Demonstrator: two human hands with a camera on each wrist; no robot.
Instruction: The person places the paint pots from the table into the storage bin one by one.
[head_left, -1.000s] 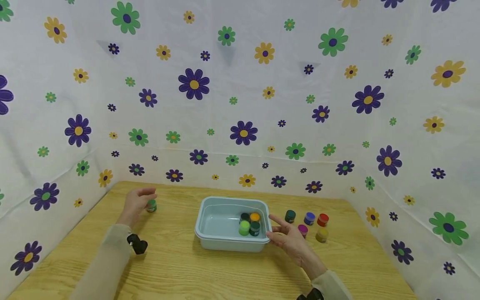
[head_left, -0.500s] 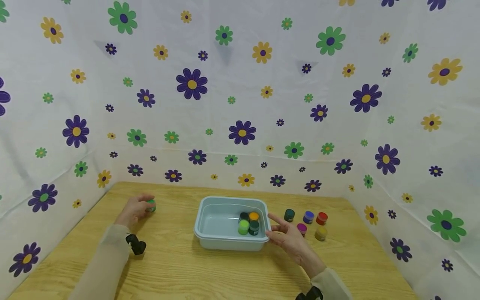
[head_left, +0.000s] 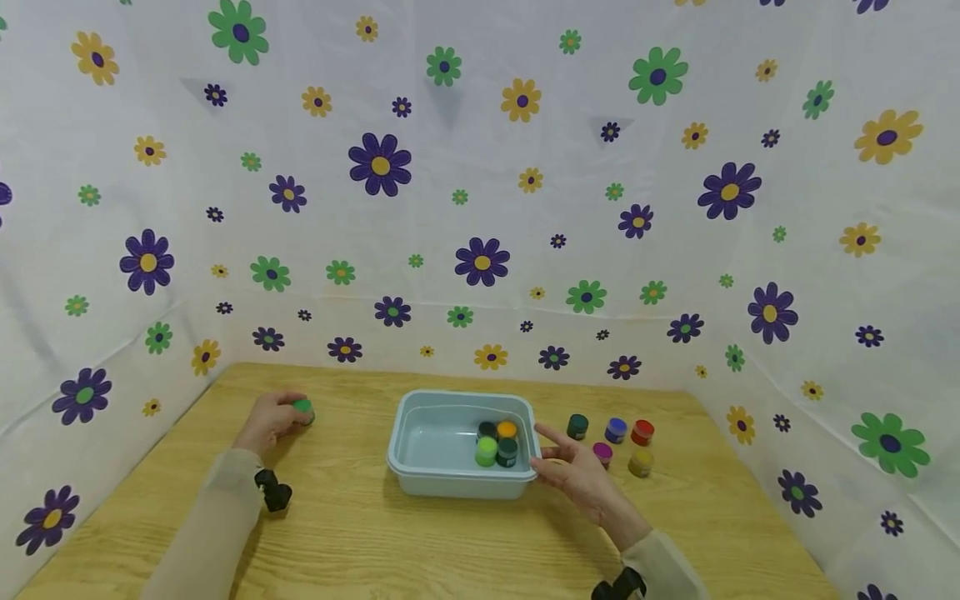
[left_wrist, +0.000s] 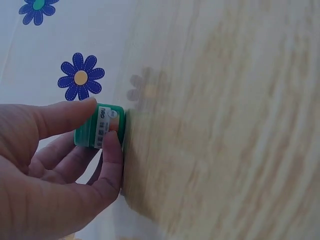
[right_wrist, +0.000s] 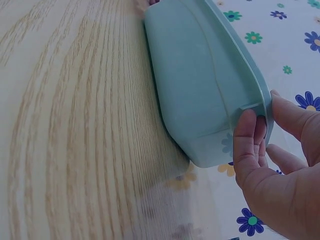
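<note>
At the far left of the table, my left hand (head_left: 270, 421) grips a small green-lidded paint jar (head_left: 303, 407). The left wrist view shows its white label, with thumb and fingers around the green jar (left_wrist: 103, 127) close to the table surface. My right hand (head_left: 581, 483) holds the right end of a pale blue plastic tub (head_left: 465, 486). In the right wrist view, thumb and fingers of the right hand (right_wrist: 280, 170) pinch the rim of the tub (right_wrist: 195, 85). Inside the tub, several paint jars stand together at its right side, among them a light green jar (head_left: 486, 452) and an orange one (head_left: 507, 430).
Right of the tub stand more paint jars: dark green (head_left: 577, 427), blue (head_left: 616, 430), red (head_left: 642, 432), magenta (head_left: 602, 454) and yellow (head_left: 641, 462). Flower-printed white cloth (head_left: 420, 225) walls the wooden table (head_left: 360, 533) at the back and both sides.
My left hand has come down and its fingers have closed around the green-lidded paint jar, which now leans a little. My right hand has stayed on the tub's rim.
</note>
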